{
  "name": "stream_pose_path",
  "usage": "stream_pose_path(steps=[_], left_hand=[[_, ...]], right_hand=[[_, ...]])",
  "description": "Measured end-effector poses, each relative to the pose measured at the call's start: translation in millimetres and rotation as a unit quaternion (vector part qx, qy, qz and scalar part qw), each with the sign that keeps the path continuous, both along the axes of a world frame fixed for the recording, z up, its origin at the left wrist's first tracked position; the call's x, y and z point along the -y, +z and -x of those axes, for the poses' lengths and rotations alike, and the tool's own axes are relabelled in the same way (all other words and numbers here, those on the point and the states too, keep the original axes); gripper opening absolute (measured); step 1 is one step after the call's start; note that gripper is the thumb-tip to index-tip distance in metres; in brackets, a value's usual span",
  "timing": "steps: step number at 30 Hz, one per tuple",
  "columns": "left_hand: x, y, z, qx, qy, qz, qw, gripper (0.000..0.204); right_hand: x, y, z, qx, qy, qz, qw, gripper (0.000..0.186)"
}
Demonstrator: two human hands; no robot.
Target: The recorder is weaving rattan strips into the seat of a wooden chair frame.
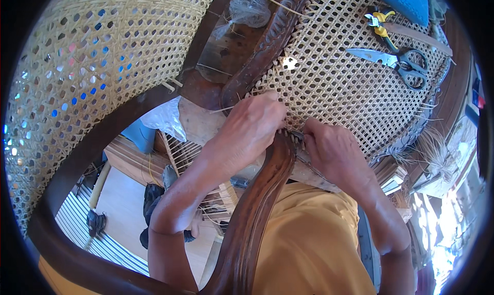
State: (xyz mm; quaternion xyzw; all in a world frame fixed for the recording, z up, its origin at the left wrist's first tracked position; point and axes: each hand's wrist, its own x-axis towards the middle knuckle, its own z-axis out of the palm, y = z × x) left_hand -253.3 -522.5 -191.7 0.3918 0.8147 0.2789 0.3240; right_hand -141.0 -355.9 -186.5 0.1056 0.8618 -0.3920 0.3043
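Note:
Both hands are at the near left edge of a woven cane chair seat. My left hand is closed, its fingers curled down at the corner of the weave; what they hold is hidden. A thin loose strand pokes out beside its wrist. To its right, my right hand is closed in a pinch at the seat's edge, close to the top of the carved wooden chair arm. Whatever sits between its fingers is too small to make out.
On the seat lie open scissors, yellow-handled cutting pliers, a long flat brown strip and a blue block-shaped object. The cane chair back rises at left. Loose fibres hang at right; plastic bags lie behind.

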Motion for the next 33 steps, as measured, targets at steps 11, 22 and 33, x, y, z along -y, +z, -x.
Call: stream_pose_path(steps=[11,22,33], left_hand=[[2,-20,-13,-0.071,-0.051,-0.009,0.996,0.009],[-6,1,-10,-0.015,0.009,0.084,0.996,0.010],[-1,-13,-21,-0.126,-0.018,-0.007,0.992,0.008]], right_hand=[[16,-24,-10,-0.156,-0.012,-0.118,0.981,0.027],[3,-10,-19,-0.081,-0.034,-0.097,0.991,0.025],[8,-11,-37,-0.066,-0.115,-0.012,0.991,0.019]])
